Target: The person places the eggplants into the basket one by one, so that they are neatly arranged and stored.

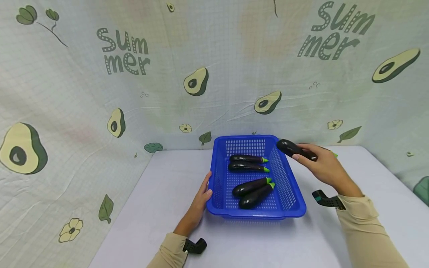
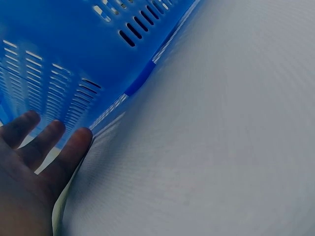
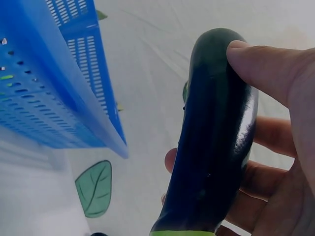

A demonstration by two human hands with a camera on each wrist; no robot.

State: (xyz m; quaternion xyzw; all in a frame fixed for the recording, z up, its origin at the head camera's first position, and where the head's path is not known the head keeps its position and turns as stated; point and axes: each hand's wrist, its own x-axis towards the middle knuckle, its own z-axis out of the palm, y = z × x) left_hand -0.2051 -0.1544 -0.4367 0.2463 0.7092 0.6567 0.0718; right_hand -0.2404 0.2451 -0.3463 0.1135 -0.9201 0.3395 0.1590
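Note:
My right hand (image 1: 323, 163) holds a dark, glossy eggplant (image 1: 288, 147) up beside the right rim of a blue plastic basket (image 1: 256, 213). In the right wrist view, the thumb presses on one side of the eggplant (image 3: 211, 132) and fingers wrap behind it; its green stem end is cut off at the bottom edge. My left hand (image 1: 200, 199) lies against the basket's left side. Its extended fingers touch the slotted wall (image 2: 54, 29) in the left wrist view. Inside the basket, two eggplants (image 1: 247, 166) lie towards the back and two more (image 1: 256, 196) towards the front.
The basket stands on a white table (image 1: 161, 208). Behind the table hangs a pale cloth (image 1: 228, 48) printed with avocados, leaves and lettering. Each wrist wears a black strap, such as the right strap (image 1: 328, 201).

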